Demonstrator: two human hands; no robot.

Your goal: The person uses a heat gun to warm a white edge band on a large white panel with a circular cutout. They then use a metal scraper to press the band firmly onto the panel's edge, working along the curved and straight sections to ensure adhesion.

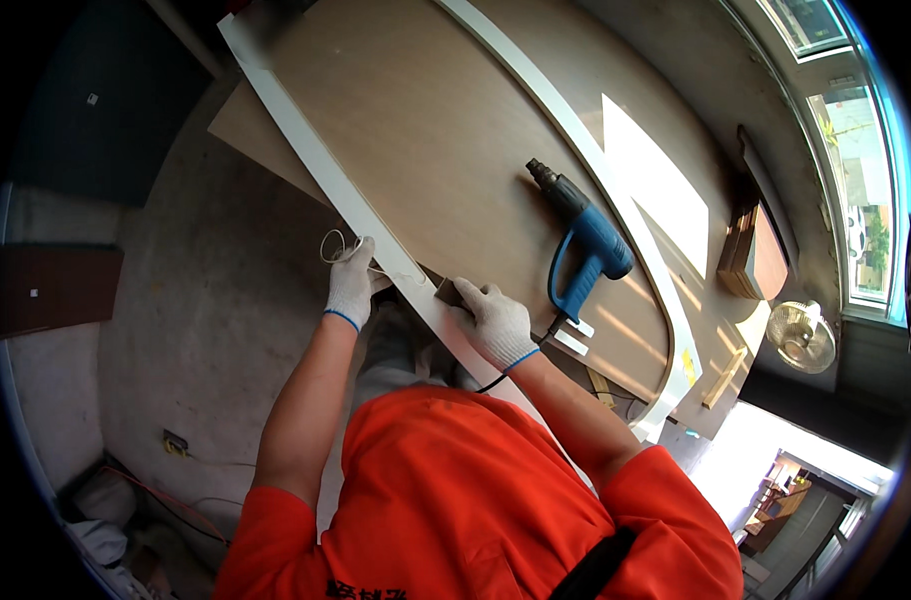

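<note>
A long, narrow white board lies slantwise along the near edge of the brown table. My left hand, in a white knitted glove with a blue cuff, is at the board's left edge, its fingers closed on a thin pale curled strip. The strip loops out beside the fingertips and trails across the board. My gloved right hand grips a small flat dark block against the board's right edge; its exact kind is unclear. A blue heat gun lies to the right, its nozzle pointing away from me.
A long curved white strip arcs across the table beyond the heat gun. Stacked brown boards and a small fan are at the far right, near the window. A cable runs from the gun past my right wrist.
</note>
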